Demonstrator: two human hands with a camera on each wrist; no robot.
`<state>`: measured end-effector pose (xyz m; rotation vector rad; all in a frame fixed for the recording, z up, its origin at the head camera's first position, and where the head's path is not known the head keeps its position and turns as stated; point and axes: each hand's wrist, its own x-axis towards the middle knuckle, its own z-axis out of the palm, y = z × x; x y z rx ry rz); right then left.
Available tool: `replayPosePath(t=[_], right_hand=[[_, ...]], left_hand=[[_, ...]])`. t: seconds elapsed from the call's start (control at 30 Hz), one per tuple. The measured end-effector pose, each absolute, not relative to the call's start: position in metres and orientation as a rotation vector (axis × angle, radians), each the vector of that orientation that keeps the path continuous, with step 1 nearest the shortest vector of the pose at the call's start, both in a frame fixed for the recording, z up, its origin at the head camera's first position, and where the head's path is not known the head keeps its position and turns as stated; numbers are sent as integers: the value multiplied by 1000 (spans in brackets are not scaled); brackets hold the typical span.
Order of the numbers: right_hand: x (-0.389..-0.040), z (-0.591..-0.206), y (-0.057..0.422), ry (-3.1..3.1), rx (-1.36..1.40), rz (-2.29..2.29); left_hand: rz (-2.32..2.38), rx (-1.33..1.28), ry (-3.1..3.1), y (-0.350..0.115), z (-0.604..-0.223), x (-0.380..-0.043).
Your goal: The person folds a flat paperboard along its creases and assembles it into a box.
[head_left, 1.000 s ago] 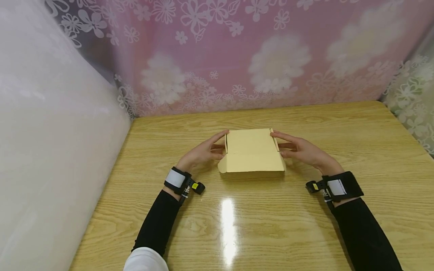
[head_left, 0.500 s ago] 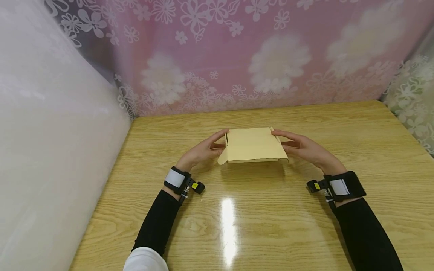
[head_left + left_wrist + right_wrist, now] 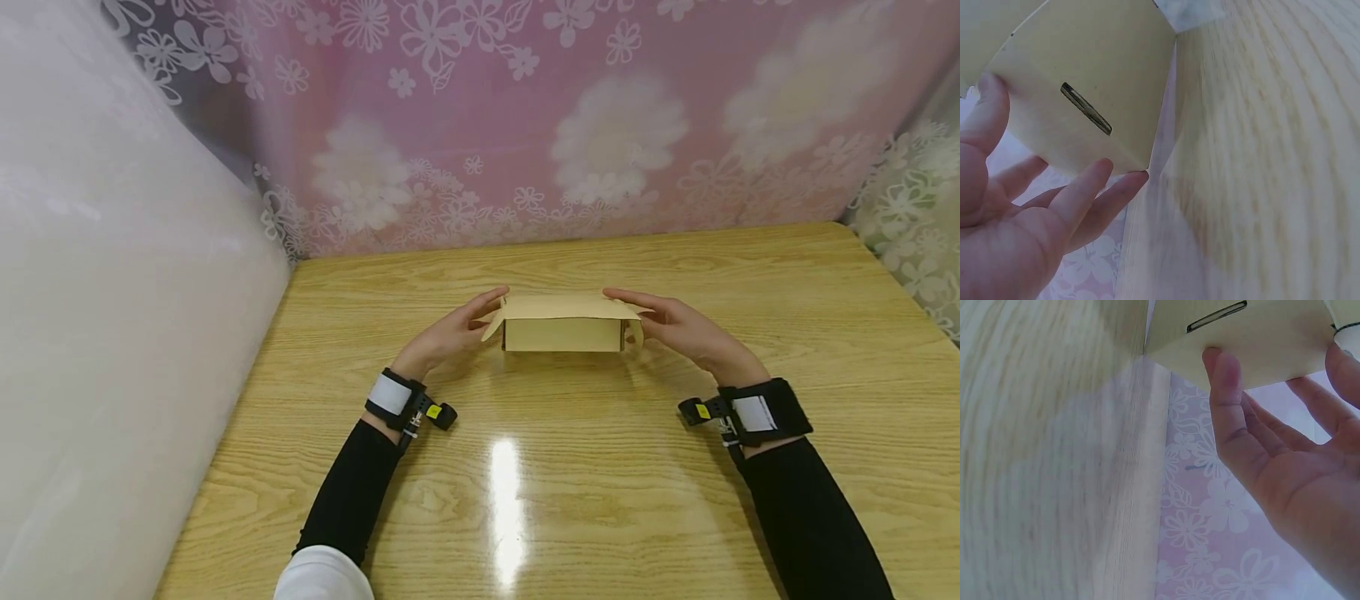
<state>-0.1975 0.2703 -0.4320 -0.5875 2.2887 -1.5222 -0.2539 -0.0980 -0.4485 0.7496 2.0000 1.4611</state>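
Note:
A pale yellow cardboard box (image 3: pixel 562 335) is held between both hands, its front wall turned towards me. Its lid (image 3: pixel 566 307) juts out over that wall, with a tab sticking out at either side. My left hand (image 3: pixel 442 337) holds the left end; in the left wrist view the thumb is at the upper edge and the fingertips are along the side wall (image 3: pixel 1097 69), which has a narrow slot. On the other end, my right hand (image 3: pixel 690 329) has a fingertip against the slotted side wall (image 3: pixel 1272 356) and its thumb by the lid edge. The inside is hidden.
The wooden table (image 3: pixel 600 483) stretches all round the box. Behind it hangs a pink flowered curtain (image 3: pixel 487 125), and a white sheet (image 3: pixel 135 292) stands along the left. Each wrist wears a strapped camera.
The box has tipped up so that its front wall now faces me and the lid top looks much narrower. My right hand has shifted slightly to the right; the left has hardly moved.

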Motion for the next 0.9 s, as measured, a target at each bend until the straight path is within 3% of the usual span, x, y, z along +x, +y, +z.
replayPosePath(t=[0.33,0.9], right_hand=[[-199,-430,268,2244,-525,-1529],[-189,-428,264,2271,-408,-1488]], left_hand=[[1450,618,1997,-92,-445,-250],[1478,671,1859,-84,-443,-243]])
